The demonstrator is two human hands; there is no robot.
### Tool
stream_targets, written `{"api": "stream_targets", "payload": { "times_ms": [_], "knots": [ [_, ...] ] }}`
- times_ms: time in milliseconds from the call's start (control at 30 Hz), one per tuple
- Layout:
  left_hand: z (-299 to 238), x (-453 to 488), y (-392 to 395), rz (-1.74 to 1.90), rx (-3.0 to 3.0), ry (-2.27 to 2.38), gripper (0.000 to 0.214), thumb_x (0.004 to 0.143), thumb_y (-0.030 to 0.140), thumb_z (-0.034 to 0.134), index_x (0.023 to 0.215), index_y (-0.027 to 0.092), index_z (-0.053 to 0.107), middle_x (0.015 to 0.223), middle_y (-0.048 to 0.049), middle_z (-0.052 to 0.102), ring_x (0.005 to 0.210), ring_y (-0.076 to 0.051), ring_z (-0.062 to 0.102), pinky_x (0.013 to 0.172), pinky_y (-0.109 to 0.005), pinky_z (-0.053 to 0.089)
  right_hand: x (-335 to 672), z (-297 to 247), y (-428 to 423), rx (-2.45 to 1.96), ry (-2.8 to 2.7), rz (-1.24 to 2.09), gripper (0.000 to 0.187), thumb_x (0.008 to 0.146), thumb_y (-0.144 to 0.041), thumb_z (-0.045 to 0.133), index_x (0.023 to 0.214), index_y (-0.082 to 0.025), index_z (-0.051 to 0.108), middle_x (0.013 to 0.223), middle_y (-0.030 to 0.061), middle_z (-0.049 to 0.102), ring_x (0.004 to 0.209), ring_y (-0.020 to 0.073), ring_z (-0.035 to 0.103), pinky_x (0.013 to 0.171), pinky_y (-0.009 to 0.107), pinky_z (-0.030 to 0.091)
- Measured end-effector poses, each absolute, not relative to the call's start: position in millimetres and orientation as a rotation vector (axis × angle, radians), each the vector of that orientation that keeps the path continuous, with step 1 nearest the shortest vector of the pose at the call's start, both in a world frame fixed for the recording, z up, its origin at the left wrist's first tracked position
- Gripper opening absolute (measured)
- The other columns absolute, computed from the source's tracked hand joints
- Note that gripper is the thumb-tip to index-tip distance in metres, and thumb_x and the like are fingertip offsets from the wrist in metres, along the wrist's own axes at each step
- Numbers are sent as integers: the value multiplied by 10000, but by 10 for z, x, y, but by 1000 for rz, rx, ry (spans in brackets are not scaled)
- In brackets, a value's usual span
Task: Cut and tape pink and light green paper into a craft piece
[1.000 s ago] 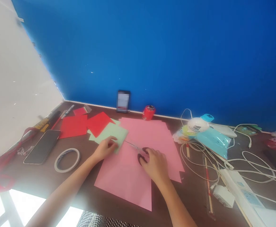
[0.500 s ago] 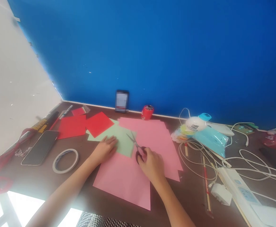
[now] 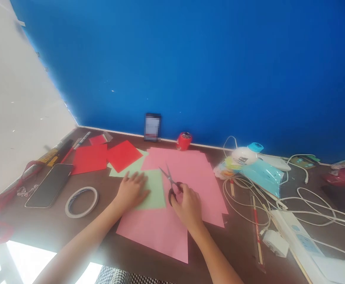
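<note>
My left hand point(image 3: 133, 190) lies flat with fingers spread on a light green sheet of paper point(image 3: 154, 193). That sheet rests over pink paper point(image 3: 157, 230) in the middle of the table. In my right hand point(image 3: 190, 207) is a pair of scissors point(image 3: 172, 182), held by its dark handles, with the blades parted and pointing up and to the left, just right of the green sheet. Two red squares of paper point(image 3: 125, 156) lie beyond my left hand, one partly over more green paper.
A roll of tape point(image 3: 81, 215) and a phone point(image 3: 49, 185) lie at left. A red round object point(image 3: 184, 141) and an upright dark-framed device point(image 3: 152, 127) stand by the blue wall. At right are a white bottle point(image 3: 245, 155), tangled cables, and a power strip point(image 3: 296, 232).
My left hand has turned and spread its fingers, and the green sheet beneath it has shifted toward me and straightened. The scissors in my right hand have moved only slightly.
</note>
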State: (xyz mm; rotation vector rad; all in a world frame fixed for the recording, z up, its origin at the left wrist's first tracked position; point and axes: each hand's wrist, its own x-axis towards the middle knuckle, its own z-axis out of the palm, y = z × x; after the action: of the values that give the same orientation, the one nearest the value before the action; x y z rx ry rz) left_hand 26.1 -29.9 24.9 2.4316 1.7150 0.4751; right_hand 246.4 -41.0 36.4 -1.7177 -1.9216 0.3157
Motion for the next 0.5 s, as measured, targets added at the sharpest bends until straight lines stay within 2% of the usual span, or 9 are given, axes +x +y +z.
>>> {"api": "stream_targets", "payload": {
  "times_ms": [67,133,167,233,333,400,500],
  "knots": [
    [245,240,-294,474,2338,1982,240,822,339,456,927,224,639,1022,-109,629,1020,-315,532,980,-540,255,2507,376,-381,-1718,-1905,294,275,776,-373,497,985,-195,508,800,33,631,752,203,574,758,350,379],
    [253,206,-279,455,2316,2064,245,831,322,437,805,207,651,915,-115,634,940,-301,560,923,-512,326,2548,388,-354,-1720,-1922,269,269,766,-372,504,967,-193,519,786,34,636,735,200,579,755,350,379],
    [254,190,-270,456,2340,2026,241,825,336,447,824,206,650,942,-115,627,965,-300,551,918,-494,341,2566,397,-342,-1720,-1940,251,259,759,-363,509,954,-194,526,794,38,642,738,201,582,755,350,377],
    [234,173,-257,460,2431,1824,308,795,409,491,997,212,614,1133,-112,573,1112,-302,478,971,-471,318,2597,419,-325,-1721,-1991,215,232,746,-342,515,927,-198,538,830,47,655,765,211,586,750,347,371],
    [139,186,-251,428,2470,1604,614,764,546,486,1272,206,424,1379,-107,386,1293,-298,289,1063,-479,190,2627,458,-317,-1765,-2084,196,189,742,-333,511,879,-208,545,814,37,663,748,215,587,702,329,358],
    [59,202,-250,434,2385,1738,691,790,585,418,1342,180,324,1420,-133,317,1322,-314,227,1067,-521,130,2638,473,-322,-1797,-2147,201,166,739,-332,509,846,-209,542,766,27,659,697,205,581,668,315,343],
    [-30,198,-236,417,2317,1871,728,811,601,357,1371,146,264,1436,-163,270,1335,-325,185,1057,-551,114,2643,467,-335,-1796,-2223,199,153,732,-328,513,821,-205,537,766,23,659,680,194,578,664,306,322]
  ]
}}
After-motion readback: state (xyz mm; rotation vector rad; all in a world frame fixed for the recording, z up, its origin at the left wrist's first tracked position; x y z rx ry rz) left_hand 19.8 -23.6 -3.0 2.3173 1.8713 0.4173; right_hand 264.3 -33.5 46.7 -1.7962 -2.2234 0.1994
